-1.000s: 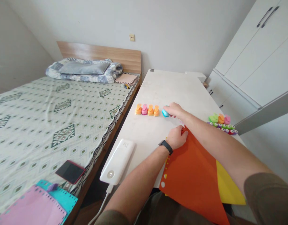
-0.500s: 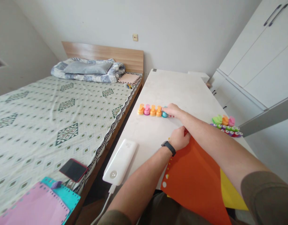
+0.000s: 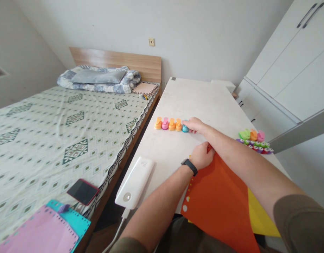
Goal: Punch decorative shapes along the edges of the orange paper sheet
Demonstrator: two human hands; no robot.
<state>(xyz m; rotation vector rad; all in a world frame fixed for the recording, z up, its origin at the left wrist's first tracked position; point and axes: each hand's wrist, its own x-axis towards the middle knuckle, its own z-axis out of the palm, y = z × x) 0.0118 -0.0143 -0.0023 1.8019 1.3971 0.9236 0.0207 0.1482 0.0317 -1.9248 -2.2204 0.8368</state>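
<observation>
My right hand (image 3: 195, 124) reaches across the white table (image 3: 198, 102) and grips a blue paper punch (image 3: 185, 128) that stands at the right end of a row of orange and pink punches (image 3: 168, 124). My left hand (image 3: 202, 155), with a black wristband, is closed on the far corner of an orange paper sheet (image 3: 217, 200). The sheet has punched holes along its left edge and lies over a yellow sheet (image 3: 260, 216) at the table's near edge.
More small punches (image 3: 253, 139) cluster at the table's right edge. A white power bank (image 3: 135, 182) with a cable lies at the near left. On the bed (image 3: 58, 133) are a red phone (image 3: 83, 191) and pink and teal sheets (image 3: 45, 230). White cupboards (image 3: 288, 70) stand at the right.
My right hand slid the blue punch left until it met the row of orange and pink punches. The left hand stayed on the orange sheet.
</observation>
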